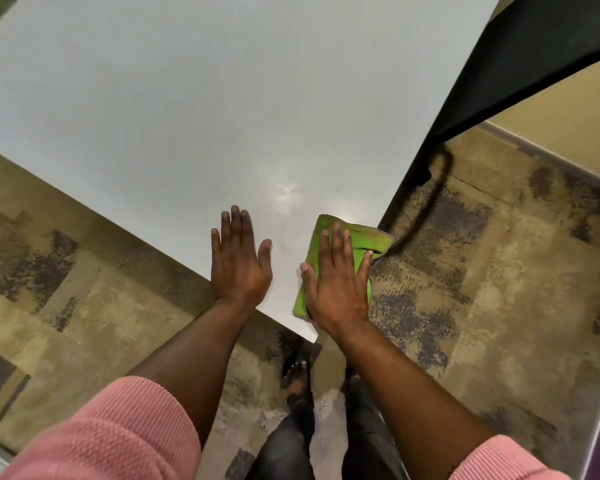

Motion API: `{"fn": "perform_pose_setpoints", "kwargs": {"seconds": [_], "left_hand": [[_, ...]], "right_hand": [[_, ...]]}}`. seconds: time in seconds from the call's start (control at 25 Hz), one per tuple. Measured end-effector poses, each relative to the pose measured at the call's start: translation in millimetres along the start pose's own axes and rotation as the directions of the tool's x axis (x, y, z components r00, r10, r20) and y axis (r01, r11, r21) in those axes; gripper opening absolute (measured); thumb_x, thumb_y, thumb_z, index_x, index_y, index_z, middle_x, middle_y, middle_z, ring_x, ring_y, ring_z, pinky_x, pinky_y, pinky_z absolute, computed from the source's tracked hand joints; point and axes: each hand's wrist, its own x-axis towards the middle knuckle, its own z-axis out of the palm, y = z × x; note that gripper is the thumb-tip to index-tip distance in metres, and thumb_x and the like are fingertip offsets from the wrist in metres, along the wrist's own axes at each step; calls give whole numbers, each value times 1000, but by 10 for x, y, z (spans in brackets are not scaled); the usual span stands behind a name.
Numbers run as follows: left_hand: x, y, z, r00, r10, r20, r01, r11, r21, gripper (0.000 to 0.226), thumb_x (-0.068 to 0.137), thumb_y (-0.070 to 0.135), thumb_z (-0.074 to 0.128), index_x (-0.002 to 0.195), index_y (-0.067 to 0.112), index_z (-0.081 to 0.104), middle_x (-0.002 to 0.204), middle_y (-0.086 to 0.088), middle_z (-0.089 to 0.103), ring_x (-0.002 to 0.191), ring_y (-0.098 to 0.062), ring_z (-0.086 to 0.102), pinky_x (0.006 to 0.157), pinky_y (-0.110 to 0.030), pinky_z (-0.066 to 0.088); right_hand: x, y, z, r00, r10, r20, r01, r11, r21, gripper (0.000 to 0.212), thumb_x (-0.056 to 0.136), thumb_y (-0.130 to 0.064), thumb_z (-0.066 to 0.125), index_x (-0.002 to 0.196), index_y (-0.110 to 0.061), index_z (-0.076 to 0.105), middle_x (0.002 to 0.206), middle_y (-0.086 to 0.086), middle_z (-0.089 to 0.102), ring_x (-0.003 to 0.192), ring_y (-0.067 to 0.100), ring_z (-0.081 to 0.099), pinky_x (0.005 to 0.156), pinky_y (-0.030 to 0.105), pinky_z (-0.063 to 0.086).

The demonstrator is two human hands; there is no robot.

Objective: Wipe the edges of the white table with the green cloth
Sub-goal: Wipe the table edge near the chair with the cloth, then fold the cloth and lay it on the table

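Observation:
The white table [194, 109] fills the upper left, and its near corner points toward me at the bottom centre. A folded green cloth [355, 237] lies over the table's right edge close to that corner. My right hand [336, 275] presses flat on the cloth, fingers spread, with the little finger wrapped over the cloth at the edge. My left hand [239, 261] rests flat on the tabletop beside it, palm down, fingers apart, holding nothing.
A black chair [520, 64] stands against the table's right side, its leg [426, 174] on the floor by the edge. Mottled tan and grey carpet [499, 271] surrounds the table. My legs and a sandalled foot [295, 368] are below the corner.

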Motion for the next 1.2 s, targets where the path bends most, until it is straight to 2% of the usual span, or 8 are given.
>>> {"fn": "perform_pose_setpoints", "kwargs": {"seconds": [0.2, 0.36, 0.44, 0.6, 0.8, 0.92, 1.0, 1.2], "left_hand": [[-83, 154, -218, 995, -61, 81, 64, 997, -39, 73, 107, 55, 20, 164, 11, 8, 174, -7, -3, 161, -20, -11, 128, -51, -10], [-444, 532, -257, 1000, 23, -16, -25, 980, -198, 51, 105, 52, 44, 142, 21, 58, 159, -3, 46, 156, -19, 25, 128, -47, -11], [-580, 738, -236, 999, 17, -50, -30, 960, -278, 43, 98, 50, 59, 129, 22, 67, 134, 1, 66, 139, -20, 48, 127, -48, 5], [-534, 990, -232, 995, -102, 17, 102, 937, -333, 43, 90, 46, 68, 128, 27, 67, 114, 3, 74, 120, -21, 59, 109, -40, 23], [-385, 1088, -328, 915, -320, 244, 395, 833, -388, 36, 82, 39, 77, 116, 30, 70, 111, 6, 75, 113, -22, 64, 97, -38, 29], [-363, 1144, -434, 867, -381, 322, 491, 764, -418, 10, 80, 35, 78, 80, 29, 71, 91, 17, 69, 108, -22, 64, 90, -37, 25], [-402, 1201, -529, 863, -378, 334, 500, 732, -463, 16, 80, 33, 80, 75, 30, 65, 84, 17, 66, 104, -22, 65, 92, -37, 28], [-607, 1468, -936, 930, -331, 158, 347, 656, -670, 33, 82, 27, 81, 102, 36, 58, 81, 6, 72, 85, -9, 66, 104, -47, 43]], "right_hand": [[-475, 409, -266, 970, 135, -200, -75, 957, 281, 56, 108, -39, 37, 159, -15, 38, 172, 4, 27, 159, 19, 23, 131, 54, 1], [-640, 630, -249, 936, 324, -136, -240, 873, 425, 48, 107, -24, 53, 153, -13, 47, 157, 8, 53, 146, 25, 49, 130, 51, 12], [-618, 695, -222, 902, 432, -18, -339, 733, 590, 50, 105, -22, 59, 154, -16, 48, 150, 11, 59, 138, 30, 55, 126, 52, 28], [-403, 683, -200, 824, 469, 319, -460, 223, 859, 65, 102, -10, 64, 160, -14, 35, 155, 19, 52, 143, 29, 51, 116, 41, 44], [-133, 741, -258, 775, 438, 455, -523, 40, 852, 65, 95, 10, 64, 155, -1, 40, 145, 26, 58, 124, 33, 63, 103, 37, 52], [-157, 875, -430, 780, 464, 420, -493, 40, 869, 57, 87, 14, 71, 139, 0, 54, 115, 18, 72, 88, 19, 70, 69, 19, 58], [-225, 965, -612, 808, 479, 342, -430, 84, 899, 53, 82, 13, 76, 129, -5, 58, 95, 5, 71, 80, 14, 69, 55, 12, 53], [-259, 1098, -1247, 936, 341, 88, -195, 293, 936, 40, 86, 3, 79, 115, -22, 66, 93, 14, 76, 82, 20, 72, 70, 29, 61]]}}
